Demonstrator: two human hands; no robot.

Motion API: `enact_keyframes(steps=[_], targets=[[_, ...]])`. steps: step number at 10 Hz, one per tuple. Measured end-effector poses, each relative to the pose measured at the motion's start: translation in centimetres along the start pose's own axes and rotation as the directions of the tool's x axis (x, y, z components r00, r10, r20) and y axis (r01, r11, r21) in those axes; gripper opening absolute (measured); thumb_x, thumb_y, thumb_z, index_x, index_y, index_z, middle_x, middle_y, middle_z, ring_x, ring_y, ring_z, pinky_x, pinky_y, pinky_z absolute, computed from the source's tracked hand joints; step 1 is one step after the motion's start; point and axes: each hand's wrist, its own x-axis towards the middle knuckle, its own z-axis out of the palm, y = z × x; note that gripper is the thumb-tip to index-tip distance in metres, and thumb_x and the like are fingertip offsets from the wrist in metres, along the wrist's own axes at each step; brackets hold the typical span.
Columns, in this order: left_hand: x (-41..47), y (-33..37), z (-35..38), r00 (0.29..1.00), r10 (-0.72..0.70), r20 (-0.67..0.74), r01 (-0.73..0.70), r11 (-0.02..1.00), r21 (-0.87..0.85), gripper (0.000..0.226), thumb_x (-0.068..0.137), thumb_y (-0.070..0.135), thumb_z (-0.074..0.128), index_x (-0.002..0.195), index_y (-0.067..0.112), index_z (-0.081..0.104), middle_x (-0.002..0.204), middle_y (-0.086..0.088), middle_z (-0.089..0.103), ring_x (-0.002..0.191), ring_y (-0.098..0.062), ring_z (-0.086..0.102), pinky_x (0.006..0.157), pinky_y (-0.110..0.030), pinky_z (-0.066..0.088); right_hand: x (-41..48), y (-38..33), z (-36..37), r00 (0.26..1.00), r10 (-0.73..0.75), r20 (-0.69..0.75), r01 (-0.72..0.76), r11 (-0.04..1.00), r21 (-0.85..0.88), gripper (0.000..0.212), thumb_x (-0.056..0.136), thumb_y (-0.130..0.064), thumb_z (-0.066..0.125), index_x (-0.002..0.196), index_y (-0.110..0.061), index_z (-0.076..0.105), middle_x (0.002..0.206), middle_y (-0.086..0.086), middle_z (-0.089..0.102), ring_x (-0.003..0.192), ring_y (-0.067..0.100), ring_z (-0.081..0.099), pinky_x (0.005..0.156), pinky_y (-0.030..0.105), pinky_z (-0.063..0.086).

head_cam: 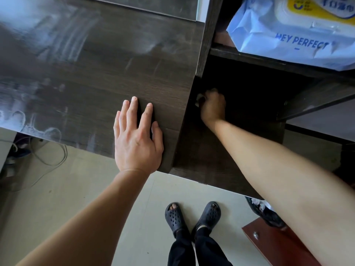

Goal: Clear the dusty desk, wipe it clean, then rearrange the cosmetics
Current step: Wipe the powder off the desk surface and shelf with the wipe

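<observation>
- Desk (96,73): a dark wood-grain top filling the upper left and centre of the frame. Pale dust streaks (73,41) cover its left half, and nothing stands on the visible part.
- Left hand (137,143): laid flat on the desk near its lower right corner, fingers straight and slightly spread, holding nothing.
- Right hand (213,106): reaches into the dark shelf compartment (249,112) right of the desk, fingers curled round a small pale object (199,98). What the object is cannot be told.
- Wet-wipe pack (288,35): lies on the shelf above, upper right of the frame.
- Cosmetics: none in view.
- Step in hand: judged as the wiping stage, with clearing apparently done.
- Next move: withdraw the right hand clear of the compartment edge, then wipe the streaked left area.
</observation>
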Motion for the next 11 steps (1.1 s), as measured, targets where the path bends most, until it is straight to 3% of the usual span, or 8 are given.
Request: enact_keyframes(steps=[2,3,4,6,7,8,10,11], targets=[[0.0,0.0,-0.1,1.0,-0.005,0.003,0.005,1.0,0.001,0.043,0.095,0.028,0.043,0.133,0.011,0.053,0.148,-0.017,0.038,0.14,-0.033,0.027,0.117,-0.043,0.018,-4.7,2.6,-1.4,0.812,-0.354,0.464,0.363,0.929,0.073,0.018,0.088,-0.003,0.056,0.093,-0.013,0.07,0.096,0.003,0.067,0.083,0.015,0.067,0.082,0.036,0.055],[0.0,0.0,0.0,1.0,-0.001,-0.004,0.001,1.0,0.001,0.043,0.095,0.027,0.042,0.133,0.011,0.053,0.147,-0.017,0.038,0.14,-0.034,0.028,0.117,-0.043,0.018,-4.8,1.7,0.1,0.962,-0.231,0.143,0.203,0.961,0.186,0.015,0.084,0.0,0.06,0.09,-0.012,0.066,0.1,0.005,0.06,0.085,0.017,0.063,0.075,0.028,0.057],[0.0,-0.1,0.1,1.0,0.008,-0.003,-0.008,1.0,0.007,0.042,0.095,0.027,0.043,0.132,0.011,0.053,0.147,-0.017,0.038,0.14,-0.034,0.028,0.117,-0.042,0.018,-9.3,2.5,2.3,0.969,-0.238,0.073,0.225,0.963,0.147,0.013,0.08,-0.003,0.058,0.085,-0.01,0.068,0.096,0.009,0.063,0.079,0.021,0.062,0.068,0.015,0.044],[-0.1,-0.2,0.0,1.0,0.007,0.007,-0.007,1.0,0.002,0.042,0.095,0.026,0.043,0.133,0.01,0.053,0.148,-0.018,0.037,0.14,-0.034,0.027,0.117,-0.044,0.018,-22.3,6.6,0.6,0.792,-0.379,0.479,0.325,0.926,0.195,0.019,0.077,-0.009,0.053,0.083,-0.021,0.067,0.085,-0.002,0.06,0.072,0.02,0.061,0.061,0.032,0.05],[0.1,-0.2,0.1,1.0,0.011,0.012,-0.011,1.0,-0.004,0.043,0.095,0.026,0.042,0.133,0.01,0.052,0.148,-0.018,0.037,0.14,-0.035,0.027,0.116,-0.046,0.019,-20.1,5.9,0.5,0.976,-0.178,0.125,0.147,0.963,0.226,0.02,0.078,-0.006,0.058,0.088,-0.019,0.069,0.09,-0.006,0.058,0.074,0.004,0.057,0.069,0.015,0.046],[0.0,-0.4,0.2,1.0,0.018,0.009,-0.018,1.0,-0.017,0.042,0.095,0.026,0.041,0.132,0.01,0.052,0.147,-0.019,0.038,0.139,-0.035,0.028,0.116,-0.046,0.02,-17.8,4.7,2.4,0.999,-0.041,-0.013,0.042,0.991,0.126,0.022,0.078,-0.01,0.052,0.089,-0.018,0.069,0.095,0.004,0.057,0.074,0.02,0.061,0.068,0.028,0.05],[0.0,-0.7,0.3,0.999,0.033,0.013,-0.032,0.999,-0.04,0.043,0.095,0.025,0.04,0.132,0.009,0.052,0.147,-0.02,0.037,0.14,-0.036,0.027,0.117,-0.046,0.017,-21.7,5.9,2.6,0.961,-0.277,0.025,0.277,0.961,-0.001,0.023,0.08,-0.004,0.059,0.096,-0.014,0.072,0.096,0.005,0.063,0.086,0.022,0.061,0.067,0.029,0.052],[0.0,-0.9,0.3,0.999,0.036,0.024,-0.035,0.998,-0.05,0.043,0.094,0.025,0.039,0.133,0.009,0.051,0.148,-0.02,0.036,0.14,-0.036,0.025,0.117,-0.046,0.015,-22.8,11.9,-2.2,0.978,-0.184,-0.1,0.174,0.979,-0.105,0.027,0.082,-0.001,0.055,0.103,-0.011,0.07,0.1,0.006,0.062,0.09,0.022,0.058,0.076,0.027,0.048]])
